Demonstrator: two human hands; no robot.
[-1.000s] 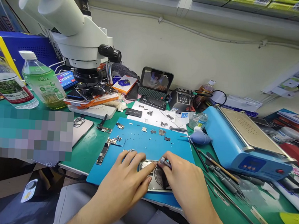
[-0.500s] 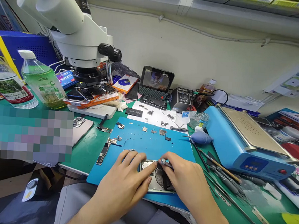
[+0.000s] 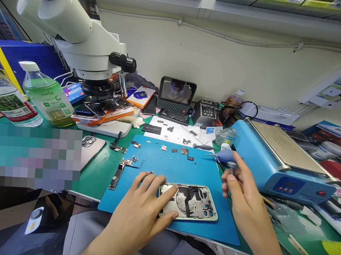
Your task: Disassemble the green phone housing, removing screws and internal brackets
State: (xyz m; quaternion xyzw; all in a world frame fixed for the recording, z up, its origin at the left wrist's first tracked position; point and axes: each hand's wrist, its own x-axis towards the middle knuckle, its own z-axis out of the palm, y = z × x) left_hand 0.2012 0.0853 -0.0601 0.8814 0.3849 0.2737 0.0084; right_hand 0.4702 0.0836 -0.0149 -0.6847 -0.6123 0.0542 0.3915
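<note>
Left hand [image 3: 142, 214] flat on metal phone frame [image 3: 196, 206]; right hand [image 3: 244, 193] pinching slim screwdriver [image 3: 231, 166].

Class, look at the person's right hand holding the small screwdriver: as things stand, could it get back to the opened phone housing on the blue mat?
Probably yes. The right hand hovers just right of the phone housing, screwdriver in its fingers, with bare blue mat between. The left hand covers only the housing's left end.
</note>
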